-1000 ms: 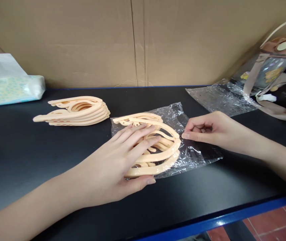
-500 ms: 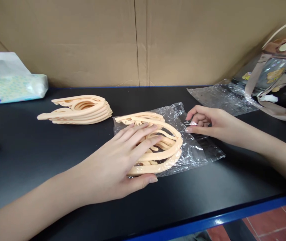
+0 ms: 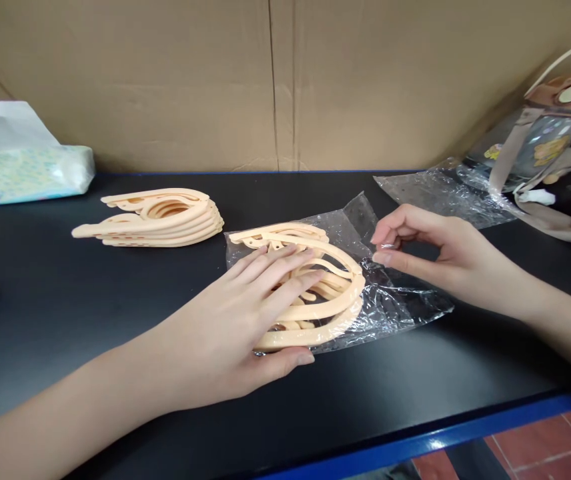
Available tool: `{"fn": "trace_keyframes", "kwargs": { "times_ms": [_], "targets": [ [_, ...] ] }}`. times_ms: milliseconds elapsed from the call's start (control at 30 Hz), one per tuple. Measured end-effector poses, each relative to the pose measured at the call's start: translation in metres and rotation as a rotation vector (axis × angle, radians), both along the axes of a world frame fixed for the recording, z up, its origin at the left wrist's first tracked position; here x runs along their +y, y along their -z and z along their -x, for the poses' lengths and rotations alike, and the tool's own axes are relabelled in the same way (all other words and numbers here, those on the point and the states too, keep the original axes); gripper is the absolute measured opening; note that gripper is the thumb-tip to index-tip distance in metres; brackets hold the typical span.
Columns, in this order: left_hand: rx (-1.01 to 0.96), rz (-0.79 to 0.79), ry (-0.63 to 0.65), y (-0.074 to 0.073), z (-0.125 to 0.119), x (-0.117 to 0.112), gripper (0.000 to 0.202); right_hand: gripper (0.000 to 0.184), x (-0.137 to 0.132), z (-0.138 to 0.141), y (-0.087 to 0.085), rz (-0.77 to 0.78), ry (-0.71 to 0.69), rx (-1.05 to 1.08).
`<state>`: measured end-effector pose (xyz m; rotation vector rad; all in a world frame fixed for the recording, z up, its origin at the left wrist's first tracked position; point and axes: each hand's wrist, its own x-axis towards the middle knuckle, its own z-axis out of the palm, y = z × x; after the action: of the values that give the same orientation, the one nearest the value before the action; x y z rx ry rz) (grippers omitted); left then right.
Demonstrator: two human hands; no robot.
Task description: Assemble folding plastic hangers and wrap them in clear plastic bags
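Note:
My left hand (image 3: 238,327) lies flat with fingers stretched out on a stack of peach plastic hangers (image 3: 333,303) that sits inside a clear plastic bag (image 3: 395,307) on the black table (image 3: 65,313). My right hand (image 3: 433,250) pinches the bag's open flap between thumb and fingers, just right of the hangers, and lifts it a little. A second stack of peach hangers (image 3: 158,217) lies bare on the table to the left, apart from both hands.
A tissue pack (image 3: 25,170) sits at the far left. Another clear bag (image 3: 440,193) and a strapped bottle (image 3: 540,140) lie at the back right. Cardboard (image 3: 275,80) walls the back. The blue table edge (image 3: 440,437) runs along the front.
My right hand has moved up from the table and pinched the bag's flap, raising it. My left hand stays pressed on the hangers.

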<state>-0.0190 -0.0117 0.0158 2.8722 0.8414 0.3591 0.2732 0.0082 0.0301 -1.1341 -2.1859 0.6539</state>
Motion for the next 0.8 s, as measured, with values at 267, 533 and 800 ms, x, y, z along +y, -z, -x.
{"fn": "trace_keyframes", "kwargs": {
  "times_ms": [267, 533, 800],
  "targets": [
    [-0.014, -0.009, 0.000, 0.0011, 0.0003, -0.0006, 0.062, 0.015, -0.0019, 0.0026, -0.0019, 0.013, -0.011, 0.042],
    [-0.016, -0.016, 0.001, -0.0011, -0.0004, -0.0024, 0.061, 0.024, -0.0015, 0.0025, -0.0034, -0.005, -0.039, 0.034],
    [-0.008, 0.002, -0.007, -0.0010, -0.0005, -0.0002, 0.060, 0.003, 0.0004, 0.0030, 0.0020, -0.130, -0.004, 0.107]
  ]
}}
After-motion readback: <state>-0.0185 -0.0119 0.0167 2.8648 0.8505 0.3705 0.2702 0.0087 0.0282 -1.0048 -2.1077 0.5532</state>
